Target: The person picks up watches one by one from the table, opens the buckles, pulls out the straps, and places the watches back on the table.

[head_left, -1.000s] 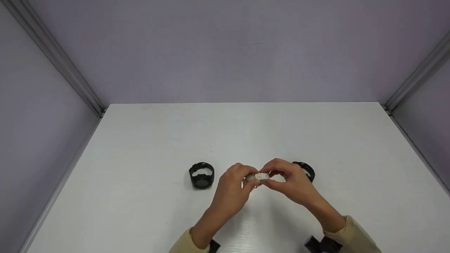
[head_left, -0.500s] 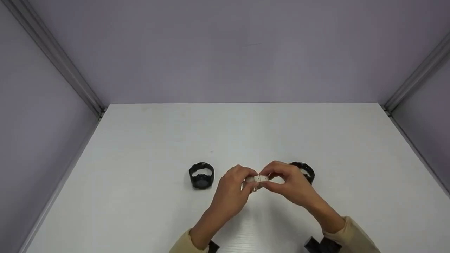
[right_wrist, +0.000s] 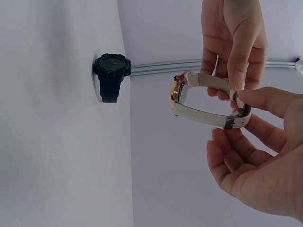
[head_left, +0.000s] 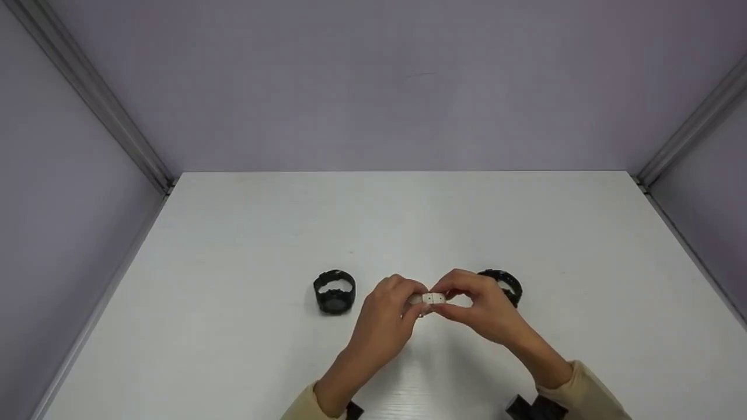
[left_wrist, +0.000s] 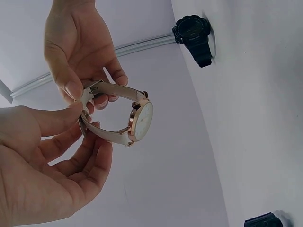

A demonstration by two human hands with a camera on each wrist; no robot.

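Above the near middle of the white table, lifted off its surface, a wristwatch with a cream strap and a rose-gold case is held between both hands.

- Watch: strap closed into a loop. In the left wrist view the white dial faces away from the palms, toward the table; the buckle end of the strap is the end at the fingertips. Long axis of the loop runs roughly left-right between the hands in the head view, where only a short pale piece of strap shows.
- Left hand: thumb and forefinger pinch the strap near the buckle; remaining fingers curl loosely under the loop.
- Right hand: thumb and forefinger pinch the same strap end from the opposite side, tips almost meeting those of the left. Neither hand is clearly nearer; the buckle sits midway between them.
- Judgement: any move on the buckle turns on this meeting point, with the case hanging free on the far side of the loop.
- Surroundings: black digital watch standing on the table, left of the hands and apart from them; second black watch just behind the right hand, partly hidden. Cream sleeves at both wrists.
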